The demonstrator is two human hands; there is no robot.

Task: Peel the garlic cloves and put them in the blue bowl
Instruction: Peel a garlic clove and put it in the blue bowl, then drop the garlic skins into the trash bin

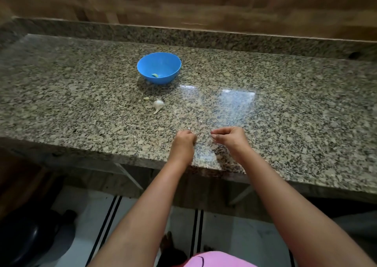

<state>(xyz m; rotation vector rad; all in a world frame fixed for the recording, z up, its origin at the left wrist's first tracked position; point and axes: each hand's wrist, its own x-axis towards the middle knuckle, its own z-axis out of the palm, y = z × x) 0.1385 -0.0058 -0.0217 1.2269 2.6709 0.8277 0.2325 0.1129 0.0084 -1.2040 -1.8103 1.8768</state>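
We work low and close to the near edge of the speckled granite surface (265, 124), both hands over it, probably so that any skin falls on the stone. Our left hand (184, 139) is curled tight, seemingly round a small clove; a pale fleck shows at its knuckles, but we cannot tell for certain what the grip holds. Our right hand (229, 137) has its fingertips drawn together in a pinch, apparently on a thin scrap of skin too small to make out.

The round blue plastic bowl (159, 67) stands well apart, further back on the surface, with one pale peeled clove (155, 75) lying in it. Between the bowl and our hands rests the white garlic bulb with its stalk (158, 105), a loose pale clove (146, 98) just beside it.

The path forward to the bowl looks open; we judge the near edge the only hazard, since a dropped clove could roll off to the floor.
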